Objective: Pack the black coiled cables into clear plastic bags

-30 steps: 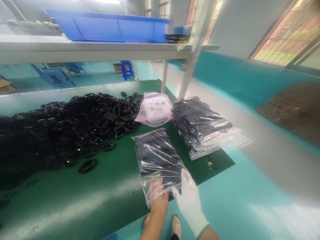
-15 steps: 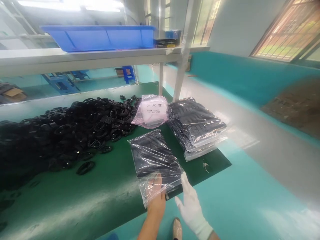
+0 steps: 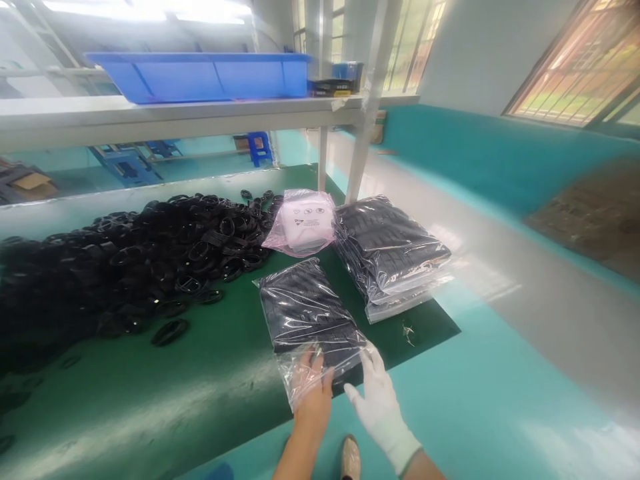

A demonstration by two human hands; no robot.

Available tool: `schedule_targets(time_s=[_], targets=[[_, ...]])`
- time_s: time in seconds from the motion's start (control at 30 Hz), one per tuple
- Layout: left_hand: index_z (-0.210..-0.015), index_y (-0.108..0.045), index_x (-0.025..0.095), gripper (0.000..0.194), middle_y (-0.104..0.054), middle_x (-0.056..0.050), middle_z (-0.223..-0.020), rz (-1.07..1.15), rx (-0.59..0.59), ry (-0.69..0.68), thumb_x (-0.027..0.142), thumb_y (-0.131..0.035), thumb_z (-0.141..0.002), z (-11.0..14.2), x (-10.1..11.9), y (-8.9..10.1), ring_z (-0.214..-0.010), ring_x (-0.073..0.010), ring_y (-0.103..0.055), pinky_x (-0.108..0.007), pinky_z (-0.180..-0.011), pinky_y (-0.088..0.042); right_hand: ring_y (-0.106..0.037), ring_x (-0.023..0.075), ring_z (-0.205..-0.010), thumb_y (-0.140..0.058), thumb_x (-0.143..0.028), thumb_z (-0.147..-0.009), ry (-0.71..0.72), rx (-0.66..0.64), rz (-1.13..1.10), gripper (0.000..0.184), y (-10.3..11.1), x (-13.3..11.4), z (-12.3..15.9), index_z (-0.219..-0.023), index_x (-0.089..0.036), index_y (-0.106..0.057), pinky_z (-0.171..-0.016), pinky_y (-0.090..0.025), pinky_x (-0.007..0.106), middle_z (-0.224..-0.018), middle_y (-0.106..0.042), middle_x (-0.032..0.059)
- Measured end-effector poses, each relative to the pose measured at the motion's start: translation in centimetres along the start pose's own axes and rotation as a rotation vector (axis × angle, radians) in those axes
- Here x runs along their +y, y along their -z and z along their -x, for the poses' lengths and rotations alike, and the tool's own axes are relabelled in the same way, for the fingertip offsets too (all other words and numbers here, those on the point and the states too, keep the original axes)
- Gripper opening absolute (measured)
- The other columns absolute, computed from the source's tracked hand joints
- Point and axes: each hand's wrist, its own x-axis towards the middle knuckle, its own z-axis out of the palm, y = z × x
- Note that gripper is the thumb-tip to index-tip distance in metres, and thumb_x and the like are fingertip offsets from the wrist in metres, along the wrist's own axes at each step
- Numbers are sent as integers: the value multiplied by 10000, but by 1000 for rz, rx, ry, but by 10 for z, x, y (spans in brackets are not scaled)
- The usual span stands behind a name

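Note:
A clear plastic bag [image 3: 310, 303] packed with flat black pieces lies on the green table mat near its front edge. My bare left hand [image 3: 313, 383] is at the bag's loose near end, with fingers apart and partly covered by clear film. Whether those fingers are inside the bag or only under its flap, I cannot tell. My right hand [image 3: 375, 393], in a white glove, has its fingers stretched out and touches the bag's near right corner, thumb held away. Behind and right of this bag are stacked similar filled bags [image 3: 390, 247].
Loose black rings [image 3: 185, 260] form a large pile at left. A pink bag with a white packet [image 3: 307, 220] sits behind the front bag. Above runs a shelf [image 3: 210, 117] bearing a blue bin [image 3: 210, 77]. A white post [image 3: 367, 113] rises at the back.
The fingers of my left hand have spread a little at the bag's near end. My right hand still touches the corner, its fingers slightly farther over it. The bag has barely moved.

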Motion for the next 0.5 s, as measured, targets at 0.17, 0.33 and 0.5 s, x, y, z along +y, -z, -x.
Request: schedule_targets(time_s=[0.17,0.33,0.5], targets=[[-1183,-496,173,413,-446,-97,-1290,12,-2,56,332,-447,-805,-1,3,3,-1174,-240,-421,-378,-983,-349,-337,255,-1229,-469,-269,-681,31,-15,-3,638,6,1,1,-1290,-118,-353,-977,-324,350,-1377,-258,127],[-1156,-520,233,364,-410,-59,-1320,15,-82,74,259,-448,-800,-4,2,12,-1187,-232,-396,-390,-976,-348,-457,247,-1105,-498,-238,-641,89,-36,-8,454,15,-4,-3,-1093,-203,-526,-931,-351,343,-1243,-398,100],[-1109,-542,273,350,-439,-41,-1304,-18,-158,130,195,-417,-792,-19,6,21,-1180,-212,-411,-369,-967,-349,-505,265,-1019,-559,-324,-619,94,-66,69,510,19,-17,-10,-1115,-213,-517,-882,-366,366,-1238,-416,108]])
